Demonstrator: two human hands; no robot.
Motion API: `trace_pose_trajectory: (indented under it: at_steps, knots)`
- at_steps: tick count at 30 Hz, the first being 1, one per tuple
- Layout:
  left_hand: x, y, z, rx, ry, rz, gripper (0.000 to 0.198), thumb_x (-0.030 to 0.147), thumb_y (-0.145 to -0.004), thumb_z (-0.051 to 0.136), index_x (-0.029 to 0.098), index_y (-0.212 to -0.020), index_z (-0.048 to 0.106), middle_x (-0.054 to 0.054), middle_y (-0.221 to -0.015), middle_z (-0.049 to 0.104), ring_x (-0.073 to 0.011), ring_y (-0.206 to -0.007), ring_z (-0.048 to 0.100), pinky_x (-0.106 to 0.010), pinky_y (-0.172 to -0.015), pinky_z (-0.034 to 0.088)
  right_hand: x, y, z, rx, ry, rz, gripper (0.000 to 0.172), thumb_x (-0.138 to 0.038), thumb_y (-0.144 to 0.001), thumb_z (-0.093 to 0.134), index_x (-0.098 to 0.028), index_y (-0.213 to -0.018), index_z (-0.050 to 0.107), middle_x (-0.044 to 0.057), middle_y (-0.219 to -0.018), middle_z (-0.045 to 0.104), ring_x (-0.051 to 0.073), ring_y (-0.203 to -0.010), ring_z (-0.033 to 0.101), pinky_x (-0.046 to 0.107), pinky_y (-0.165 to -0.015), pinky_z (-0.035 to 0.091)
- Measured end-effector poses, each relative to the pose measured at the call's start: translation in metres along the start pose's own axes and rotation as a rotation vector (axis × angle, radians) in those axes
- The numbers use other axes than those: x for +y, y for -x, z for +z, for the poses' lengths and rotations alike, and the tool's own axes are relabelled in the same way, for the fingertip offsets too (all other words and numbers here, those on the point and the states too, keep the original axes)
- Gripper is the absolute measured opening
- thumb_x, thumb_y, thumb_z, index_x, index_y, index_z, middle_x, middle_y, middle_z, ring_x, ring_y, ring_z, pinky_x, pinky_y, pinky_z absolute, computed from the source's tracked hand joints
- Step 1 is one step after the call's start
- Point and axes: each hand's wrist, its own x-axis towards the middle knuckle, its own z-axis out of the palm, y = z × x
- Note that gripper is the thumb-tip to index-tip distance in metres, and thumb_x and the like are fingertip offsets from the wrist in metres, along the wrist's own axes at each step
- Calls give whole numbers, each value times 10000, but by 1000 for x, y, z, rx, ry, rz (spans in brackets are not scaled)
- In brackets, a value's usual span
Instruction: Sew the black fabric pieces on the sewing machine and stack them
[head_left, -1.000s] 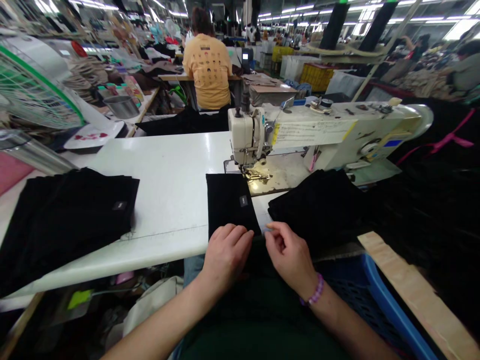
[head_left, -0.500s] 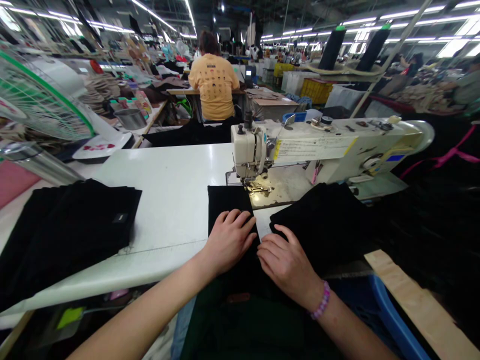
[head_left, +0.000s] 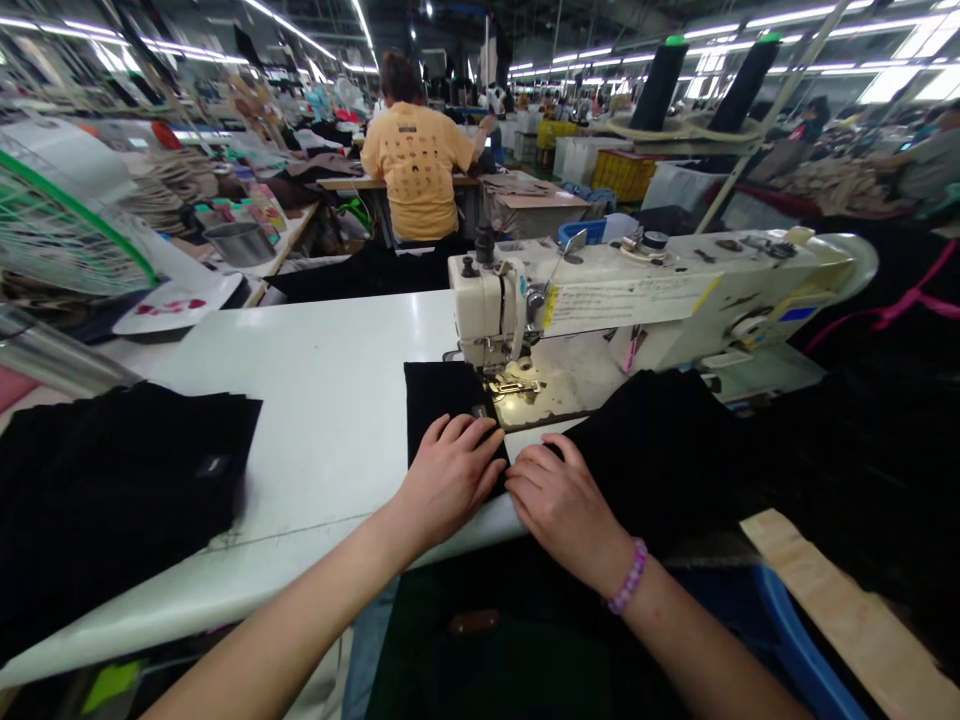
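My left hand (head_left: 448, 477) lies flat with fingers stretched out on a black fabric piece (head_left: 435, 395) that carries a small label, just in front of the presser foot of the white sewing machine (head_left: 637, 295). My right hand (head_left: 564, 510) rests beside it, fingers flat on the fabric's right edge at the table's front. A bead bracelet (head_left: 627, 578) is on my right wrist. Neither hand grips anything.
A stack of black labelled pieces (head_left: 112, 490) lies at the left of the white table (head_left: 330, 340). More black fabric (head_left: 660, 440) is heaped right of my hands. A blue bin (head_left: 795, 650) stands low right. A person in a yellow shirt (head_left: 417, 165) sits ahead. A fan (head_left: 67, 220) is at left.
Both hands went from pinching the fabric's near edge to lying flat on it, and slid it forward toward the presser foot. The view shifted slightly.
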Motion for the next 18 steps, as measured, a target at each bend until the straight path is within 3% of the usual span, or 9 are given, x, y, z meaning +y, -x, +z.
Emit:
trace_pose_trajectory:
  at_steps: [5,13,18]
  knots:
    - [9,12,-2,-30,197,58,294,226,-1004,421,153,-961,703,-93,-970,708,-228,-952,635,-410,-887,529,7,-12,3,-23,18,23,120,-136,-949,606,-194,-866,671,4,-910,732,178,-958,595,455,-1107,297]
    - [-13,0,5,19,135,113,303,225,-1005,420,116,-1038,701,-125,-1080,715,-256,-1028,640,-438,-914,547,15,-26,10,-61,57,37,117,-132,-971,581,-185,-925,675,31,-1036,747,190,-1005,592,482,-1100,265]
    - [-29,-13,5,37,102,130,298,215,-992,431,126,-1026,713,-120,-1087,724,-255,-1018,657,-434,-895,551,15,-25,7,-67,41,58,109,-139,-979,573,-190,-956,668,20,-1005,745,185,-1008,597,481,-1103,252]
